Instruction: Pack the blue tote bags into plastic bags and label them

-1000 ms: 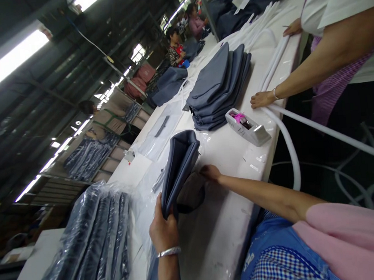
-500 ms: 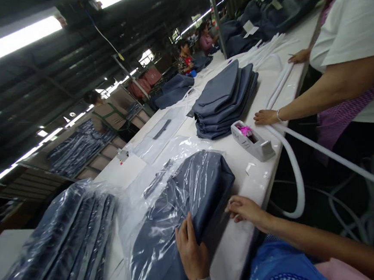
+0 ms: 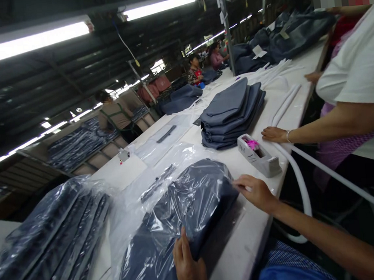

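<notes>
A dark blue-grey folded fabric piece (image 3: 152,242) lies on the white table inside a clear plastic bag (image 3: 197,186). My left hand (image 3: 188,265) rests against its near side, fingers stretched out, pressing lightly on the plastic. At the bag's right end, my right hand (image 3: 256,193) is closed in a pinch on the edge of the plastic. The fingertips partly hide the pinched bit. More clear plastic spreads on the table beyond the bag, with a dark strip (image 3: 158,183) showing through it.
Several bagged dark pieces (image 3: 49,241) lie at left. Ahead stand a stack of folded dark fabric (image 3: 226,106) and a grey tape dispenser (image 3: 259,158). At right, a co-worker's hand (image 3: 274,134) presses on white tubing (image 3: 297,170) that hangs over the table edge.
My right hand has moved from beside the bag up to its right end and closed on the plastic there. My left hand stays on the bag. The view has tilted somewhat.
</notes>
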The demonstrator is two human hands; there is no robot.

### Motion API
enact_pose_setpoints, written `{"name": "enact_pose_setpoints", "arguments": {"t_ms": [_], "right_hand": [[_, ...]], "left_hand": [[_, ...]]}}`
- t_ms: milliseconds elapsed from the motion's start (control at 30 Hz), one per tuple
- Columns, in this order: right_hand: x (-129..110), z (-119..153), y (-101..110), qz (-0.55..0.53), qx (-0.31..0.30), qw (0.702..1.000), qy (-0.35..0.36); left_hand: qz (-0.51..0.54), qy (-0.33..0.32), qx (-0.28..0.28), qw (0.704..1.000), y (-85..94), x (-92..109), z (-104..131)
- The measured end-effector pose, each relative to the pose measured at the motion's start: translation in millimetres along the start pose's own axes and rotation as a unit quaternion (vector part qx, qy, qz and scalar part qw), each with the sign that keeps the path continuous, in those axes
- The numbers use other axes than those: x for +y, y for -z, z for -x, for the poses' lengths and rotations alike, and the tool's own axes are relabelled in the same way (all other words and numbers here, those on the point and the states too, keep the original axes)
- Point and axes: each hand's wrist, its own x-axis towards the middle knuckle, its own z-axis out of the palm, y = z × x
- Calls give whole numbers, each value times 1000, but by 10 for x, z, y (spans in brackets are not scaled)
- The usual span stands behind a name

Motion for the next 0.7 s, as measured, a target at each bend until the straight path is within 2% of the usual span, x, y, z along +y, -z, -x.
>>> {"name": "enact_pose_setpoints", "arguments": {"t_ms": [67, 100, 133, 200, 267, 300, 333, 367, 400, 433, 500, 533, 600, 667, 700], "right_hand": [[-179, 433, 143, -13, -75, 997, 13], [-225, 648, 229, -24, -105, 994, -2], [-238, 840, 318, -30, -108, 993, -35], [-183, 1121, 476, -24, -31, 988, -148], [-87, 1251, 552, -46, 73, 963, -254], [-51, 1269, 541, -67, 97, 948, -297], [-38, 1268, 494, -92, 81, 934, -334], [-52, 1255, 410, -123, 24, 922, -366], [-94, 1238, 295, -153, -66, 904, -394], [-163, 1220, 156, -181, -178, 873, -416], [-355, 1192, -161, -232, -375, 784, -437], [-463, 1178, -325, -256, -434, 741, -444], [-672, 1144, -642, -307, -487, 671, -467], [-851, 1101, -933, -376, -503, 606, -489], [-929, 1081, -1068, -408, -508, 573, -498]], "left_hand": [[-1, 23, 22, 999, -15, 12, -29], [2, 30, 31, 999, -33, 24, -51], [7, 34, 39, 999, -59, 41, -75], [14, 29, 42, 999, -132, 90, -120], [7, 16, 15, 1000, -203, 164, -151], [2, 12, -12, 1000, -224, 210, -159], [0, 9, -46, 999, -225, 259, -162], [6, 3, -80, 997, -203, 310, -162], [21, -6, -111, 994, -154, 360, -159], [41, -20, -134, 990, -78, 403, -153], [76, -50, -145, 985, 150, 447, -123], [80, -54, -128, 987, 294, 434, -91], [44, -22, -52, 997, 610, 311, 31], [-33, 67, 46, 996, 915, 45, 248], [-73, 126, 88, 985, 1045, -135, 388]]}}
